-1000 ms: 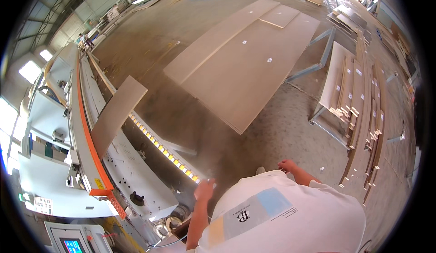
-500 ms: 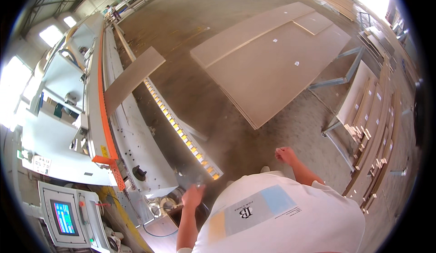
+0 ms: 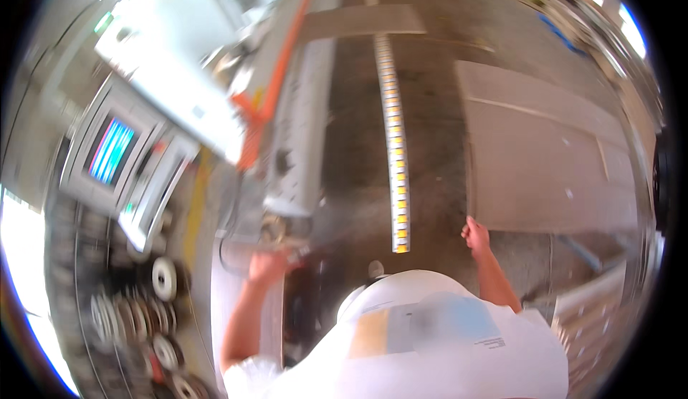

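Note:
My left hand (image 3: 266,266) is raised near the near end of a long grey machine (image 3: 297,141); motion blur hides whether it grips anything. My right hand (image 3: 475,236) is curled loosely, with nothing seen in it, right at the near left corner of a large stack of grey boards (image 3: 545,162) lying low on the floor. My white shirt fills the bottom of the view. A strip of small yellow rollers (image 3: 394,148) runs away from me between the machine and the boards.
A control panel with a lit screen (image 3: 109,150) stands at the left. Several rolls of tape-like material (image 3: 161,306) lie at the lower left. A flat grey panel (image 3: 358,19) rests across the machine's far end. An orange rail (image 3: 276,84) tops the machine.
The view has swung sharply left and down: the machine and control panel now fill the left. The board stack has come close to my right hand. My left hand has risen toward the machine's end.

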`<action>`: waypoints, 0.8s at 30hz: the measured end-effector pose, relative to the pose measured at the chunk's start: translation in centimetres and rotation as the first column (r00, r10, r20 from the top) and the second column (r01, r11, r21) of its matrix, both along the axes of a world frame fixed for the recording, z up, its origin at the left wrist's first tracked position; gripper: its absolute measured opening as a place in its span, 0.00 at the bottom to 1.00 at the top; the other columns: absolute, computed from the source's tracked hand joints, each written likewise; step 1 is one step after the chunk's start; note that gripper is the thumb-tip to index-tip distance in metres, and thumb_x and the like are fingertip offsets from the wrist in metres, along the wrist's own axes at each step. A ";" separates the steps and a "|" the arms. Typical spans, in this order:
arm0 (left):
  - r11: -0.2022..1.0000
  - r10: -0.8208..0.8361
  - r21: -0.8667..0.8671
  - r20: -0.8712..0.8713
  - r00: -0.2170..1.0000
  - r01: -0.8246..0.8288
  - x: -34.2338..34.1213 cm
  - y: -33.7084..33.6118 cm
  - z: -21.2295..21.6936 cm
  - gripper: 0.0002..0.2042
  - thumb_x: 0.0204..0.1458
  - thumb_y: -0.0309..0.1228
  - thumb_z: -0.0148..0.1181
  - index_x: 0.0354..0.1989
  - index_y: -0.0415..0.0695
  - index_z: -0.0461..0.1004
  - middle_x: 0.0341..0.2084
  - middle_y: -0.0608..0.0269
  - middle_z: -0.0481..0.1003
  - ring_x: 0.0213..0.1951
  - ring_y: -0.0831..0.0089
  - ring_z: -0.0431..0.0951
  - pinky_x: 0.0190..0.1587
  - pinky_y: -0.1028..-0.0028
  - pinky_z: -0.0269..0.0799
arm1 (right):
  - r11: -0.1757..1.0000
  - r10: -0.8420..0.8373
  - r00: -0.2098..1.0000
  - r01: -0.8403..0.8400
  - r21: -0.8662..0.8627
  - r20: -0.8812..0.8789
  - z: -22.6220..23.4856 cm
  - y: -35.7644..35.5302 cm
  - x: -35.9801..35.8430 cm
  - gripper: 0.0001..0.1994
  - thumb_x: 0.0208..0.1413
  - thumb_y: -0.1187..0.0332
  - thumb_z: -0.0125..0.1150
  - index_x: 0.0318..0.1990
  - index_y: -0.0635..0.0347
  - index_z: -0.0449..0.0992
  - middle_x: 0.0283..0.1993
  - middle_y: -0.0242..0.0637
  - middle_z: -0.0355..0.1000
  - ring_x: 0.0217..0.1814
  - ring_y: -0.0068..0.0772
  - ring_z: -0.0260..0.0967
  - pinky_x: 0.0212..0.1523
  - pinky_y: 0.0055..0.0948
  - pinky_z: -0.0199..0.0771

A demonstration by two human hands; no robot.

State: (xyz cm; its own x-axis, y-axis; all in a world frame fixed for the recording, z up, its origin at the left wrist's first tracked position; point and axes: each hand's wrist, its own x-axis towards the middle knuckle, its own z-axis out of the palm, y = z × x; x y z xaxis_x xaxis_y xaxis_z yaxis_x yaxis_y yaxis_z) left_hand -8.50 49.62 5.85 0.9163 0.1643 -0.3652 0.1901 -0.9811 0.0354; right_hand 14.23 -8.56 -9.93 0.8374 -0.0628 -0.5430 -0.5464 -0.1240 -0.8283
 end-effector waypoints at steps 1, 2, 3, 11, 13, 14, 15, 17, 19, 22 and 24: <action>0.993 0.048 0.104 0.043 0.998 -0.052 -0.5 3.5 -0.2 0.17 0.56 0.52 0.61 0.46 0.55 0.79 0.42 0.57 0.81 0.46 0.56 0.82 0.41 0.54 0.78 | 0.998 0.058 0.998 -0.058 -0.022 -0.004 -1.2 0.6 -0.3 0.25 0.67 0.48 0.57 0.21 0.54 0.74 0.18 0.30 0.70 0.13 0.18 0.56 0.15 0.23 0.50; 0.964 -0.053 0.266 0.274 0.960 -0.023 -2.5 7.8 -1.4 0.11 0.54 0.43 0.60 0.42 0.56 0.80 0.41 0.62 0.80 0.47 0.59 0.79 0.42 0.57 0.77 | 0.988 0.149 0.989 -0.149 -0.046 -0.006 -2.3 1.4 -0.7 0.25 0.67 0.48 0.57 0.21 0.55 0.75 0.18 0.31 0.71 0.13 0.18 0.58 0.16 0.23 0.54; 0.922 -0.165 0.386 0.464 0.870 -0.031 -3.8 11.7 -1.8 0.09 0.54 0.37 0.58 0.41 0.57 0.80 0.39 0.64 0.79 0.47 0.62 0.77 0.46 0.61 0.74 | 0.972 0.222 0.975 -0.222 -0.076 -0.007 -3.3 2.0 -1.3 0.26 0.67 0.47 0.57 0.21 0.56 0.76 0.19 0.31 0.72 0.14 0.19 0.61 0.16 0.23 0.57; 0.759 0.564 -0.376 0.787 0.249 -0.532 -0.8 24.0 1.3 0.09 0.55 0.28 0.66 0.43 0.46 0.81 0.36 0.60 0.82 0.39 0.64 0.82 0.43 0.69 0.74 | 0.780 0.482 0.860 -0.508 -0.365 -0.168 -4.4 2.3 -6.1 0.21 0.65 0.51 0.60 0.27 0.60 0.81 0.23 0.33 0.76 0.18 0.23 0.68 0.21 0.27 0.68; 0.735 0.652 -0.563 0.741 0.163 -0.379 1.6 27.2 -0.5 0.08 0.56 0.32 0.67 0.43 0.45 0.82 0.36 0.61 0.83 0.38 0.66 0.82 0.43 0.69 0.74 | 0.770 0.448 0.869 -0.495 -0.402 -0.211 -3.2 1.6 -7.0 0.20 0.64 0.52 0.60 0.29 0.60 0.82 0.25 0.33 0.77 0.19 0.23 0.69 0.21 0.27 0.69; 0.709 0.696 -0.646 0.706 0.133 -0.282 3.6 28.4 -1.1 0.09 0.57 0.33 0.67 0.43 0.45 0.82 0.36 0.61 0.83 0.37 0.67 0.82 0.43 0.68 0.74 | 0.804 0.396 0.891 -0.453 -0.386 -0.222 -3.1 0.4 -7.5 0.20 0.63 0.52 0.60 0.30 0.60 0.82 0.25 0.34 0.77 0.19 0.23 0.69 0.22 0.27 0.69; 0.677 0.719 -0.647 0.684 0.125 -0.351 5.7 29.6 -1.8 0.10 0.58 0.32 0.68 0.42 0.40 0.81 0.32 0.67 0.81 0.35 0.79 0.77 0.43 0.74 0.73 | 0.835 0.338 0.911 -0.406 -0.371 -0.235 -3.1 -0.9 -8.2 0.20 0.63 0.52 0.61 0.30 0.60 0.82 0.26 0.34 0.78 0.19 0.24 0.69 0.22 0.27 0.69; 0.665 0.702 -0.627 0.711 0.052 -0.405 8.2 33.9 -4.7 0.10 0.58 0.34 0.68 0.42 0.40 0.81 0.32 0.65 0.82 0.35 0.77 0.79 0.43 0.73 0.74 | 0.887 0.238 0.935 -0.320 -0.333 -0.264 -3.1 -3.0 -9.3 0.18 0.62 0.53 0.62 0.31 0.60 0.82 0.28 0.35 0.78 0.19 0.24 0.70 0.21 0.27 0.69; 0.660 0.657 -0.617 0.751 -0.068 -0.428 10.5 38.4 -6.8 0.12 0.59 0.38 0.67 0.41 0.41 0.83 0.32 0.64 0.84 0.36 0.70 0.83 0.42 0.67 0.77 | 0.905 0.185 0.940 -0.277 -0.321 -0.288 -3.3 -4.1 -10.5 0.17 0.62 0.55 0.62 0.33 0.60 0.81 0.29 0.35 0.79 0.20 0.24 0.70 0.22 0.28 0.70; 0.627 0.654 -0.504 0.755 0.049 -0.593 15.2 39.5 -8.8 0.19 0.59 0.50 0.62 0.33 0.45 0.85 0.28 0.59 0.84 0.34 0.65 0.84 0.36 0.64 0.79 | 0.825 0.261 0.933 -0.349 -0.445 -0.247 -3.1 -8.5 -14.5 0.14 0.61 0.57 0.61 0.35 0.59 0.81 0.32 0.33 0.80 0.23 0.26 0.73 0.24 0.31 0.73; 0.667 0.636 -0.277 0.695 0.334 -0.692 17.1 39.1 -11.1 0.25 0.59 0.59 0.59 0.28 0.48 0.85 0.25 0.56 0.83 0.32 0.61 0.85 0.32 0.63 0.80 | 0.712 0.380 0.907 -0.412 -0.569 -0.181 -6.2 -12.8 -19.4 0.13 0.60 0.58 0.59 0.37 0.58 0.82 0.35 0.32 0.80 0.25 0.29 0.75 0.28 0.34 0.76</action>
